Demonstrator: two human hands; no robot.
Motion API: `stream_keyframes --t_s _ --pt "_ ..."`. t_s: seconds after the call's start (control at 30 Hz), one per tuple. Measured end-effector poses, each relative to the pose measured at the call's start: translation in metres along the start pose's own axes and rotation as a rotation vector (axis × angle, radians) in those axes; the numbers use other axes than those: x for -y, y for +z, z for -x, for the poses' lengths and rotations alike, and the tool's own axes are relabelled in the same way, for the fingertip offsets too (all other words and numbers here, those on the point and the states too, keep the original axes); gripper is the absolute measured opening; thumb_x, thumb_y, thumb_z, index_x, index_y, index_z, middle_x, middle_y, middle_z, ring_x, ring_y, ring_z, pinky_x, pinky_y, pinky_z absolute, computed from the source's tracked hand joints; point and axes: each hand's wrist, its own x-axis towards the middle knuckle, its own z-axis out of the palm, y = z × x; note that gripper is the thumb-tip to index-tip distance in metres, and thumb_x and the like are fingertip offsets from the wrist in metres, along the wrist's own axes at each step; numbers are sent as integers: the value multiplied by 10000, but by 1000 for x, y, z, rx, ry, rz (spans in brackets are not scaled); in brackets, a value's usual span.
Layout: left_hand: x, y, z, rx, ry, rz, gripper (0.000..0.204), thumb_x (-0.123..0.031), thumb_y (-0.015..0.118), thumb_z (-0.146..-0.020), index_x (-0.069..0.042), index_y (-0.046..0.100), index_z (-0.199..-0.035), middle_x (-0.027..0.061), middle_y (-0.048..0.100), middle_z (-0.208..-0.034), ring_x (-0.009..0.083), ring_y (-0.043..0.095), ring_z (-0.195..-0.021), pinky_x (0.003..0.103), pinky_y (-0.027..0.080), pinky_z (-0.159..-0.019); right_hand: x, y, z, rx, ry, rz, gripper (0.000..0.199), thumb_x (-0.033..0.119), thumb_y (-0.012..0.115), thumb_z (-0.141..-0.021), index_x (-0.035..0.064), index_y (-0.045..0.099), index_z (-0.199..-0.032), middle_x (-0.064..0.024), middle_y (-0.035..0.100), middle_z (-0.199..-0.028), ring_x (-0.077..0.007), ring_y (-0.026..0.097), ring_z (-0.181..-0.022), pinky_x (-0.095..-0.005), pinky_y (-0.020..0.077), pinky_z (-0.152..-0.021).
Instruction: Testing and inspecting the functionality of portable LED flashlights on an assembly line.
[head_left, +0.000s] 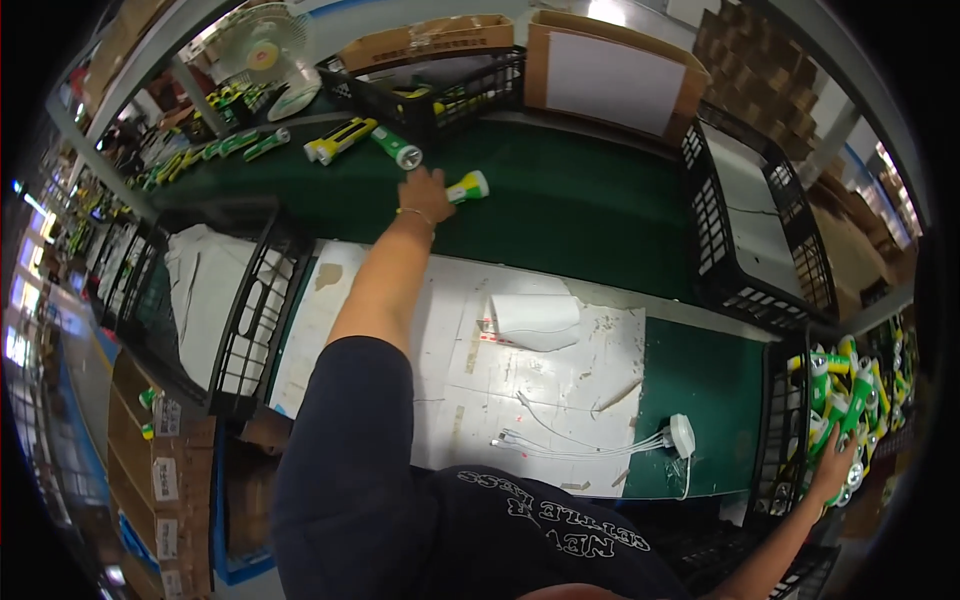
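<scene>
My left hand [425, 194] reaches far over the green work surface, its fingers closed around a yellow-and-green flashlight [470, 187] whose white head sticks out to the right. Just beyond it lies a green flashlight [396, 147] with a white head, beside yellow-and-black flashlights [340, 140]. At the far right, my right hand [833, 466] is down in a black crate [783, 435] heaped with green, yellow and white flashlights. Its fingers are closed at the head of a green flashlight [858, 390]; other flashlights partly hide the grip.
A white board [440, 380] carries a curled white sheet [535, 320]. Right of it sits a white round charger [681, 434] with several cables. Black crates [245, 330] stand left, right [708, 215] and at the back [440, 110], near a cardboard box [615, 80]. More flashlights [190, 158] lie far left.
</scene>
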Motion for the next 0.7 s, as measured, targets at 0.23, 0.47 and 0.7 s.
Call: stream_keyframes --t_s 0.23,0.47,0.7 --pt "-12 2 60 -176 116 1178 428 -285 568 -862 -47 400 -1175 160 598 -952 264 635 -820 406 501 -711 83 -26 36 76 -345 -406 463 350 510 -914 32 478 -1249 -134 521 -1244 -253 483 -1156 -352 384 -933" --pt "-79 -85 206 877 -239 2339 460 -440 439 -923 -62 468 -1183 137 565 -1059 243 593 -913 420 526 -769 208 -28 148 485 -548 -915 284 71 597 -838 20 565 -1115 9 592 -972 -27 462 -684 -171 372 -577" --pt "-123 -46 281 1139 -349 2388 391 -396 459 -924 -71 466 -1140 85 560 -930 159 560 -727 298 501 -585 253 5 241 771 -774 -1000 299 168 671 -751 52 603 -1018 -14 597 -865 -46 367 -509 -209 314 -476"
